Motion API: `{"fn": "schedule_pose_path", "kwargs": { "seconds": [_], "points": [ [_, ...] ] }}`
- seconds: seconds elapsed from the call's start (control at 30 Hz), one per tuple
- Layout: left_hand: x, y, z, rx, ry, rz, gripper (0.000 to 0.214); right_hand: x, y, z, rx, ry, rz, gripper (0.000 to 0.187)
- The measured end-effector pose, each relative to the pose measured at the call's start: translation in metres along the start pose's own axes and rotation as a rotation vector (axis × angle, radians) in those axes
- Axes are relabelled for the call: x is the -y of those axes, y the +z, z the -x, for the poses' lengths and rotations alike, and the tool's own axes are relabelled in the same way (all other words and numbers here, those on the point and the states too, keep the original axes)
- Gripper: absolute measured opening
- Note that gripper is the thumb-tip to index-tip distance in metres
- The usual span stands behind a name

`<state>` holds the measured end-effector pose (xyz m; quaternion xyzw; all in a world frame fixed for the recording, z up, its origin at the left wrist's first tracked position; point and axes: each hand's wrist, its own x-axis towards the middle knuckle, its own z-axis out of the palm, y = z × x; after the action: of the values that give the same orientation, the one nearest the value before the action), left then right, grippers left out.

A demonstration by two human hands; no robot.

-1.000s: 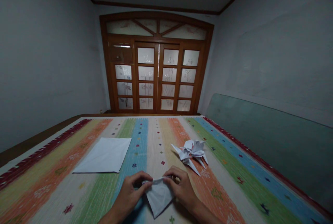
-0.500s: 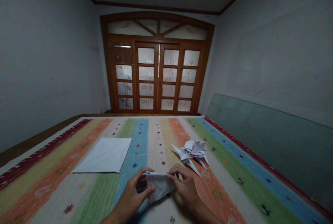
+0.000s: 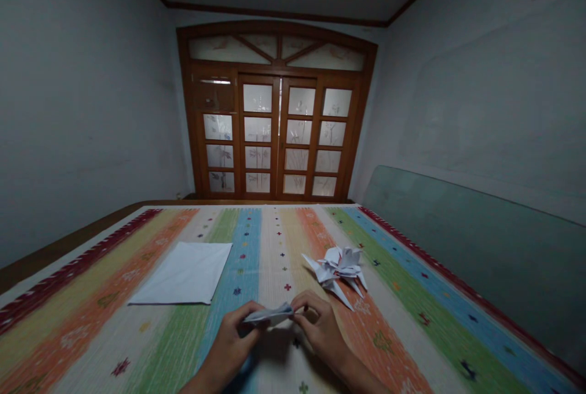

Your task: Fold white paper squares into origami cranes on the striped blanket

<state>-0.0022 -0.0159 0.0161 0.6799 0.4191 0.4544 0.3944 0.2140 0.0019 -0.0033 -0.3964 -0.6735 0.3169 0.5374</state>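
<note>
Both my hands pinch a small folded white paper piece (image 3: 270,314), held nearly edge-on just above the striped cloth (image 3: 403,327). My left hand (image 3: 231,342) grips its left end with closed fingers. My right hand (image 3: 320,330) grips its right end the same way. A finished white paper figure with pointed flaps (image 3: 339,269) lies on the cloth just beyond my right hand. A flat white sheet of paper (image 3: 185,273) lies further off to the left.
The striped, multicoloured cloth covers a wide surface. A green padded panel (image 3: 480,247) runs along its right side against the wall. A wooden door with glass panes (image 3: 274,131) stands at the far end. Plain walls are on both sides.
The paper piece hung down as a pointed flap between my hands; it has been lifted and turned flat, so only its thin edge shows. My hands stayed in place.
</note>
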Motion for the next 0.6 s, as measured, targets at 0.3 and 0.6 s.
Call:
{"fn": "schedule_pose_path", "kwargs": {
  "seconds": [0.3, 0.6],
  "points": [
    [0.008, -0.010, 0.005, -0.153, 0.273, -0.205, 0.023, 0.005, 0.002, 0.007, 0.105, -0.105, 0.201, 0.029],
    [0.040, -0.014, 0.000, -0.049, 0.345, -0.528, 0.054, 0.003, -0.001, 0.006, 0.103, -0.076, 0.240, 0.036]
  ]
}}
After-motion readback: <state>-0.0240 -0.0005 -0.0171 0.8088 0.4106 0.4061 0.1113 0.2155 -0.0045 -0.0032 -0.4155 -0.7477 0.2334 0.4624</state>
